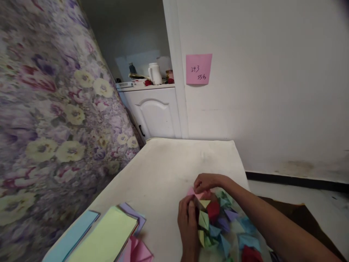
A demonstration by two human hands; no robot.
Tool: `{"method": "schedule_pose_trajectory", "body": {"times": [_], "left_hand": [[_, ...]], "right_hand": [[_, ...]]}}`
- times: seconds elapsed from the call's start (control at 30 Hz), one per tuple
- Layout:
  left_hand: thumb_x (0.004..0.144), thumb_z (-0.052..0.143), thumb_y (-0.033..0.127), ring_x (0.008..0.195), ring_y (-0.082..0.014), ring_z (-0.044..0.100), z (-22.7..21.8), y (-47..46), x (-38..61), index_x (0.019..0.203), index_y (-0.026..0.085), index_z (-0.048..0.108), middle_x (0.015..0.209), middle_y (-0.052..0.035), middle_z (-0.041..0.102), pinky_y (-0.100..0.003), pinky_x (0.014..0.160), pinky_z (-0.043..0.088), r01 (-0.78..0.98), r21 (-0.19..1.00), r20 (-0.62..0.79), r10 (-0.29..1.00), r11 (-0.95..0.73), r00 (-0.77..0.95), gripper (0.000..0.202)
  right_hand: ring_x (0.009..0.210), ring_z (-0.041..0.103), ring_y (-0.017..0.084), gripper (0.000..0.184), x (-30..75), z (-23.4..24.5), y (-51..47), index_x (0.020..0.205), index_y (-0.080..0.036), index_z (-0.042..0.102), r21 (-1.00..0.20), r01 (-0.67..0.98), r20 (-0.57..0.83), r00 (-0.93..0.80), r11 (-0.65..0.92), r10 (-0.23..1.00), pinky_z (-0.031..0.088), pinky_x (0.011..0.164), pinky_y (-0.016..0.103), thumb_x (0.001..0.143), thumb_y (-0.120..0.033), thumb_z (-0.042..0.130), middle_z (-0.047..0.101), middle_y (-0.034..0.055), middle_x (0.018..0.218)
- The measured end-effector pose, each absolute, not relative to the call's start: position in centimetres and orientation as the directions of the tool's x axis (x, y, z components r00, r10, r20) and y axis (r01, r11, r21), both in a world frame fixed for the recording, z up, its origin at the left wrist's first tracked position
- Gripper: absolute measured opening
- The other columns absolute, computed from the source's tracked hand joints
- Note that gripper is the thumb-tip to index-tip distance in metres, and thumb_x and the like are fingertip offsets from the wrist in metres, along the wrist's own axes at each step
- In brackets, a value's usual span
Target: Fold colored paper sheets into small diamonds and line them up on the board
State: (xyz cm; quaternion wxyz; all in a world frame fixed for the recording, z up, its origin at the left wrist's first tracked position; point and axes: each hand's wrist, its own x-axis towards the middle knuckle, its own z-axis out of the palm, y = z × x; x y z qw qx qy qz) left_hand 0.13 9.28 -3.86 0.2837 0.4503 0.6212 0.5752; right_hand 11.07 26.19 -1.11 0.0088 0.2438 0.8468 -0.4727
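A heap of folded paper pieces [214,211] in red, green, yellow, blue and purple lies on the table's right side. At its far left edge is a pink folded paper piece [190,190]. My right hand [209,182] reaches over the heap from the right, its fingers closed on the pink piece. My left hand [188,218] is on the near left side of the heap, with bent fingers pressed together and fingertips at the same pink piece. Part of that piece is hidden by the fingers.
Stacks of paper strips, yellow-green [105,233] and blue [75,233], lie at the table's [174,160] left front. A pink folded paper [137,250] is beside them. A floral curtain [65,127] hangs left. Behind are a white cabinet [156,112] and a wall.
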Motion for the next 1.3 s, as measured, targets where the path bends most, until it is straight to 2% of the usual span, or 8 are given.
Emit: {"method": "schedule_pose_trajectory", "body": {"times": [0.23, 0.5, 0.7, 0.83, 0.93, 1.03, 1.17, 1.3], "left_hand": [[0.086, 0.042, 0.033, 0.079, -0.0183, 0.058, -1.9, 10.3, 8.6, 0.088, 0.019, 0.059, 0.085, -0.005, 0.061, -0.029, 0.069, 0.045, 0.334, 0.938, 0.163, 0.967, -0.09, -0.198, 0.022], [0.076, 0.051, 0.022, 0.084, -0.022, 0.055, -0.1, 11.2, 19.0, 0.082, 0.019, 0.06, 0.088, -0.0067, 0.06, -0.035, 0.074, 0.043, 0.66, 0.706, 0.254, 0.962, -0.257, 0.104, 0.011], [0.074, 0.052, 0.018, 0.087, -0.021, 0.053, 0.9, 9.9, 20.7, 0.077, 0.021, 0.06, 0.089, -0.0047, 0.061, -0.037, 0.08, 0.042, 0.582, 0.652, 0.387, 0.873, -0.486, 0.295, 0.009], [0.08, 0.046, 0.023, 0.096, -0.021, 0.052, 0.9, 11.2, 11.9, 0.09, 0.022, 0.059, 0.097, -0.0066, 0.06, -0.038, 0.089, 0.04, 0.572, 0.689, 0.485, 0.87, -0.445, 0.093, 0.016], [0.078, 0.048, 0.032, 0.104, -0.0234, 0.05, 0.0, 14.2, 2.7, 0.095, 0.022, 0.058, 0.105, -0.0075, 0.058, -0.041, 0.094, 0.038, 0.67, 0.727, 0.375, 0.904, -0.148, -0.208, 0.022], [0.073, 0.053, 0.04, 0.107, -0.0318, 0.047, -1.4, 17.1, -3.0, 0.102, 0.014, 0.058, 0.107, -0.0136, 0.056, -0.053, 0.095, 0.032, 0.665, 0.747, 0.295, 0.888, 0.017, -0.354, 0.039], [0.078, 0.048, 0.043, 0.089, -0.0252, 0.059, -2.8, 18.3, -2.0, 0.108, 0.013, 0.057, 0.093, -0.0095, 0.062, -0.045, 0.085, 0.044, 0.608, 0.794, 0.207, 0.933, 0.016, -0.295, 0.044], [0.082, 0.045, 0.039, 0.087, -0.0195, 0.061, -2.8, 15.2, 3.4, 0.101, 0.018, 0.061, 0.097, -0.0065, 0.064, -0.032, 0.077, 0.05, 0.542, 0.835, 0.197, 0.971, -0.095, -0.133, 0.032]], "right_hand": [[0.053, 0.048, 0.009, 0.011, 21.9, 0.1, 23.9, 0.064, -0.012, 0.065, -0.794, 0.499, -0.25, -0.79, 0.349, 0.56, 0.035, 0.049, 0.017, 0.064, -0.015, 0.054, 0.055, -0.004, 0.055], [0.053, 0.052, 0.011, 0.019, 34.3, -0.2, 19.6, 0.073, -0.013, 0.064, -0.81, 0.555, -0.259, -0.628, 0.189, 0.734, 0.039, 0.048, 0.018, 0.068, -0.018, 0.046, 0.057, -0.002, 0.057], [0.067, 0.058, 0.017, 0.022, 38.4, -1.6, 18.2, 0.078, -0.014, 0.065, -0.801, 0.573, -0.157, -0.484, 0.176, 0.861, 0.045, 0.06, 0.025, 0.072, -0.021, 0.045, 0.064, 0.0032, 0.069], [0.09, 0.057, 0.022, 0.027, 37.2, -2.7, 20.3, 0.091, -0.015, 0.064, -0.813, 0.536, -0.025, -0.422, 0.228, 0.906, 0.044, 0.079, 0.032, 0.076, -0.031, 0.049, 0.064, 0.0084, 0.097], [0.094, 0.056, 0.023, 0.032, 35.3, -3.6, 22.4, 0.097, -0.014, 0.062, -0.826, 0.502, 0.043, -0.396, 0.256, 0.917, 0.045, 0.08, 0.034, 0.078, -0.036, 0.049, 0.06, 0.0109, 0.106], [0.09, 0.057, 0.023, 0.033, 33.3, -4.0, 23.6, 0.096, -0.013, 0.063, -0.825, 0.491, 0.073, -0.397, 0.279, 0.915, 0.045, 0.078, 0.035, 0.079, -0.038, 0.048, 0.061, 0.0112, 0.101], [0.087, 0.058, 0.021, 0.03, 30.8, -3.5, 22.4, 0.094, -0.015, 0.066, -0.814, 0.466, 0.075, -0.509, 0.348, 0.858, 0.045, 0.076, 0.031, 0.082, -0.037, 0.049, 0.064, 0.0084, 0.095], [0.079, 0.06, 0.018, 0.03, 29.2, -2.6, 20.2, 0.093, -0.015, 0.067, -0.796, 0.453, 0.047, -0.614, 0.401, 0.788, 0.046, 0.07, 0.028, 0.083, -0.037, 0.05, 0.066, 0.0065, 0.088]]}}
